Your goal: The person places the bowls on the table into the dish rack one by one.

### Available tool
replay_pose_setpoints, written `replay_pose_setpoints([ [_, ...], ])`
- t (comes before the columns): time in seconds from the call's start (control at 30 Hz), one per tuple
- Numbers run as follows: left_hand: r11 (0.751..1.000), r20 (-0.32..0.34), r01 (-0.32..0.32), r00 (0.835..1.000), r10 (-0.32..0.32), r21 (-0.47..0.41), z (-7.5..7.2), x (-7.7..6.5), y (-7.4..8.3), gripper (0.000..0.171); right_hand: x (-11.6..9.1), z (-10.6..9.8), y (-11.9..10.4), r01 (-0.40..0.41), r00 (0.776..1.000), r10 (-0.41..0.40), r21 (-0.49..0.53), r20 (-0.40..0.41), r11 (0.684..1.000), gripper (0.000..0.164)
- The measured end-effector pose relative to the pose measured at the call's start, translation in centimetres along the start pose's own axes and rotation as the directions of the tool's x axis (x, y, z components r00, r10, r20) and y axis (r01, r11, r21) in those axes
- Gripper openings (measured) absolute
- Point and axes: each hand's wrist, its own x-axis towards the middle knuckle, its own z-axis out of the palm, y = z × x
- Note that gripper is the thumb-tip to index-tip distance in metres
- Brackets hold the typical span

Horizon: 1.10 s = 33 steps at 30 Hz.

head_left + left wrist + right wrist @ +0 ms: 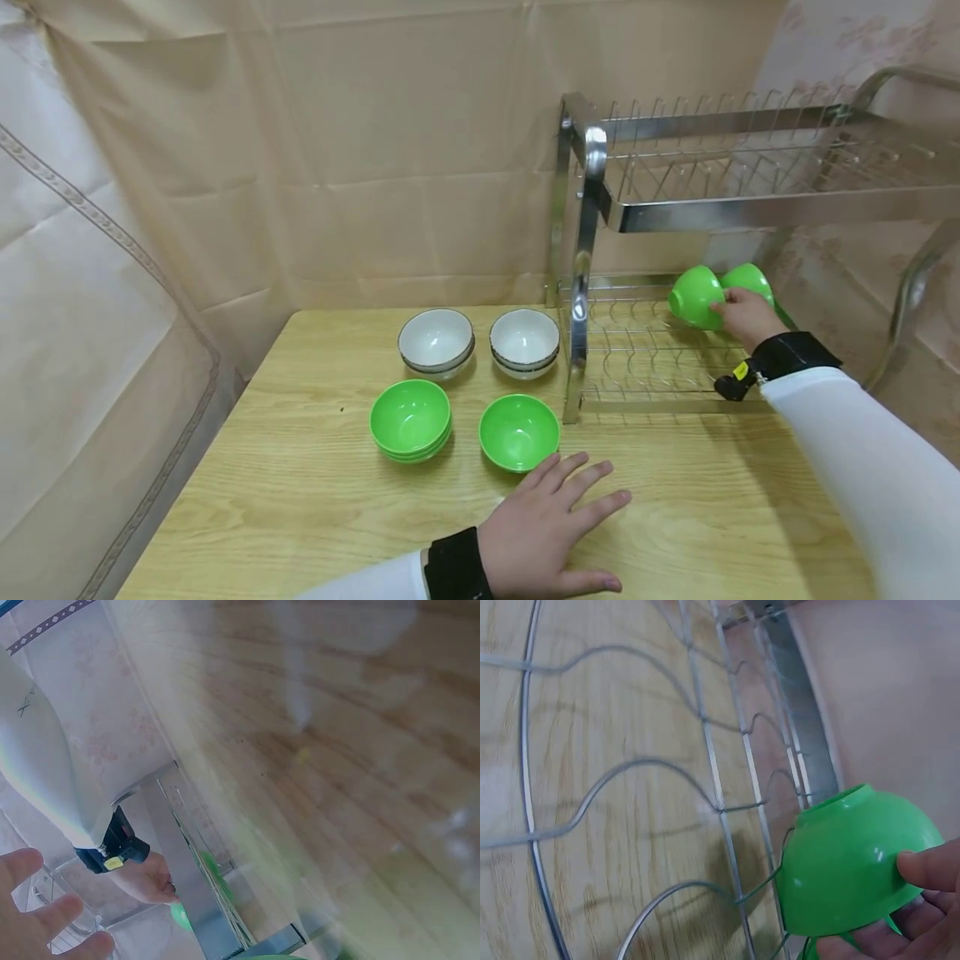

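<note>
On the lower tier of a metal dish rack (667,218), my right hand (750,319) grips a green bowl (696,297) by its rim, thumb on the outside and fingers within. The bowl is tipped on its side, its base toward the left. Just behind it sits another green bowl (747,282), partly hidden. In the right wrist view the held bowl (862,862) lies against the rack's wires. My left hand (551,529) is spread over the table, fingers straight, close to a green bowl (519,433) in front of the rack.
Left of that bowl stands a stack of green bowls (410,419). Behind are two stacks of white bowls with dark rims, a left stack (436,340) and a right stack (524,340). The rack's upper tier (750,158) overhangs the lower wires. Cloth hangs behind the table (285,467).
</note>
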Motion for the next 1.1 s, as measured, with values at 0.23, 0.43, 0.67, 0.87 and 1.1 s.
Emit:
replay_pose_setpoints([
  [0.23, 1.0, -0.011, 0.003, 1.0, -0.003, -0.008, -0.4, -0.4, -0.1, 0.081, -0.9, -0.4, -0.2, 0.001, 1.0, -0.003, -0.143, -0.013, 0.99, 0.042],
  [0.43, 1.0, -0.018, 0.012, 1.0, -0.013, -0.026, -0.7, -0.7, -0.2, 0.08, -0.8, -0.6, 0.4, 0.012, 0.999, -0.005, -0.198, 0.033, 0.98, 0.042],
  [0.67, 0.999, -0.019, 0.047, 0.999, -0.047, -0.016, -1.0, -1.1, -0.8, 0.081, -1.3, -0.9, 0.1, -0.016, 0.985, 0.049, -0.195, 0.166, 0.981, 0.072],
  [0.87, 0.995, -0.04, 0.099, 0.994, -0.1, -0.03, -1.2, -1.6, -1.8, 0.081, -3.9, -1.1, -0.1, -0.005, 0.998, 0.017, -0.19, 0.063, 0.982, 0.084],
  [1.1, 0.984, -0.059, 0.174, 0.982, -0.177, -0.044, -1.9, -2.9, -2.9, 0.082, -9.2, 0.7, -1.7, 0.138, 0.985, -0.162, -0.285, -0.063, 0.948, 0.084],
])
